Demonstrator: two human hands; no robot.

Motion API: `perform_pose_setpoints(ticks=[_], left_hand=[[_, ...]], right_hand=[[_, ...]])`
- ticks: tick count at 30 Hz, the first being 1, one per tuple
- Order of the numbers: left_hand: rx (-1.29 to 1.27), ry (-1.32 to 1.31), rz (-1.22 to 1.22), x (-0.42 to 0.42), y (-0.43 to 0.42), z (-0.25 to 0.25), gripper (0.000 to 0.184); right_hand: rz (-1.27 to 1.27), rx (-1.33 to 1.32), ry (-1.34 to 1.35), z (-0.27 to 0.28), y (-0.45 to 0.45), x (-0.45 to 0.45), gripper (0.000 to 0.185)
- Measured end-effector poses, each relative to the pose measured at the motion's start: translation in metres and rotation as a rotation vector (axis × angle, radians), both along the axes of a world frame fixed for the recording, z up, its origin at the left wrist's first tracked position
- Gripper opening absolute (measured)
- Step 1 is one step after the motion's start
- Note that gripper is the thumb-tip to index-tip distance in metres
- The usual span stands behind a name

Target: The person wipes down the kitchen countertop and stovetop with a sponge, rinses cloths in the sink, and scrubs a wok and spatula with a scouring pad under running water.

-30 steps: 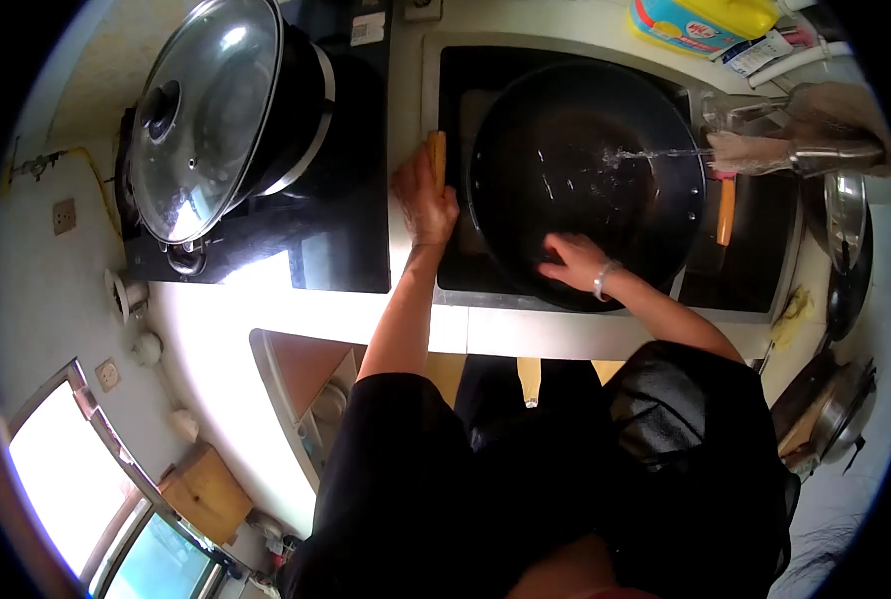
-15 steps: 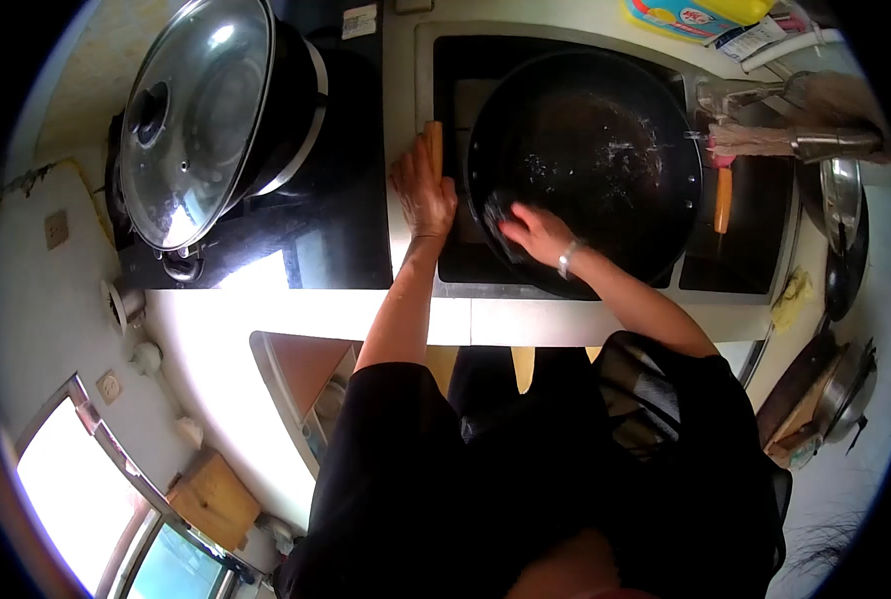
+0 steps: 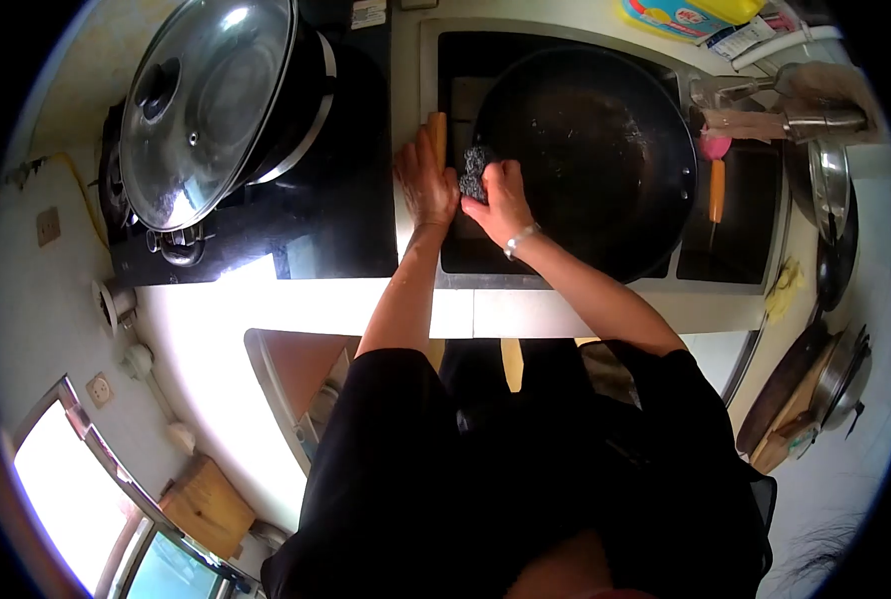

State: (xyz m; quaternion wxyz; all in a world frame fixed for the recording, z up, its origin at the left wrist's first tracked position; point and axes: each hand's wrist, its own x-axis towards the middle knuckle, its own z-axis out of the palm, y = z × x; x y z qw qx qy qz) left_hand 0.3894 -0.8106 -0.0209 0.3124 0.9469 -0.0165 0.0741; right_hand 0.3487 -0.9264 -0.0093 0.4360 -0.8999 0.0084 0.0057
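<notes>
A large dark wok [image 3: 595,160] sits over the sink [image 3: 550,282], with a little water and some small white flecks on its inner surface. My left hand [image 3: 427,185] is wrapped round the wok's wooden handle [image 3: 437,138] at the left. In my right hand [image 3: 503,205] is a grey wire scrubber [image 3: 476,172], pressed at the wok's left rim near the handle's base, close beside my left hand. A bracelet circles my right wrist.
Left of the sink stands a pot with a glass lid [image 3: 211,110] on a black hob [image 3: 350,225]. A faucet [image 3: 815,123] reaches in from the right, near an orange-handled utensil [image 3: 716,190]. A yellow bottle [image 3: 690,15] is at the back; pans [image 3: 835,250] lean at the right.
My right hand has moved with the scrubber from the wok's lower inside, left and up to its left rim. The water stream seen earlier no longer shows. My left hand stays on the handle.
</notes>
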Motion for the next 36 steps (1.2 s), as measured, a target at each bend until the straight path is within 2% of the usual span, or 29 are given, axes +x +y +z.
perform_pose_setpoints(ticks=[2, 3, 6, 8, 10, 12, 14, 16, 18, 19, 24, 28, 30, 32, 34, 36], left_hand=[[0.061, -0.135, -0.018, -0.004, 0.0, -0.007, 0.066], [0.054, -0.128, -0.007, -0.006, -0.001, -0.007, 0.066], [0.107, -0.109, -0.023, -0.001, 0.001, -0.003, 0.066], [0.109, -0.113, -0.003, -0.003, 0.0, -0.001, 0.066], [0.055, -0.013, 0.001, -0.006, 0.0, 0.006, 0.066], [0.001, 0.058, -0.015, -0.002, 0.0, 0.007, 0.066], [-0.004, -0.041, -0.032, -0.003, 0.0, 0.0, 0.065], [-0.005, -0.04, -0.01, -0.002, -0.003, 0.011, 0.065], [-0.028, -0.025, -0.034, 0.001, -0.001, 0.006, 0.065], [0.02, -0.085, -0.033, 0.003, 0.0, 0.0, 0.066], [0.002, -0.034, -0.011, 0.0, -0.001, 0.003, 0.068], [0.04, -0.111, -0.055, 0.001, 0.001, 0.002, 0.07], [0.044, -0.084, -0.057, 0.0, 0.002, 0.001, 0.07], [0.054, -0.057, -0.051, -0.002, 0.001, 0.001, 0.07], [0.062, -0.05, -0.025, -0.001, 0.001, 0.0, 0.07], [0.09, -0.07, -0.013, -0.003, 0.0, -0.002, 0.07]], right_hand=[[0.053, -0.05, -0.01, 0.0, -0.001, -0.008, 0.041], [0.097, -0.105, -0.033, 0.002, -0.006, -0.012, 0.04], [0.368, -0.173, 0.142, 0.021, -0.047, -0.056, 0.041], [0.44, -0.205, 0.12, 0.026, -0.08, -0.075, 0.04], [0.585, -0.22, 0.246, 0.04, -0.096, -0.078, 0.04], [0.565, -0.236, 0.193, 0.026, -0.077, -0.068, 0.039], [0.426, -0.097, 0.096, 0.014, -0.047, -0.041, 0.037], [0.204, -0.019, -0.065, -0.004, -0.018, -0.012, 0.037], [0.04, 0.039, -0.115, -0.01, -0.005, 0.013, 0.036], [0.006, 0.065, -0.087, -0.009, -0.002, 0.019, 0.033], [-0.029, 0.2, -0.052, -0.014, -0.005, 0.052, 0.035], [-0.549, -0.043, 0.016, -0.023, -0.007, 0.124, 0.046], [-0.845, 0.043, 0.262, -0.004, -0.04, 0.164, 0.049], [-1.133, 0.223, 0.471, 0.036, -0.085, 0.181, 0.051], [-1.465, 0.698, 0.319, 0.002, -0.149, 0.186, 0.056], [-1.494, 0.6, 0.309, -0.012, -0.167, 0.175, 0.056]])
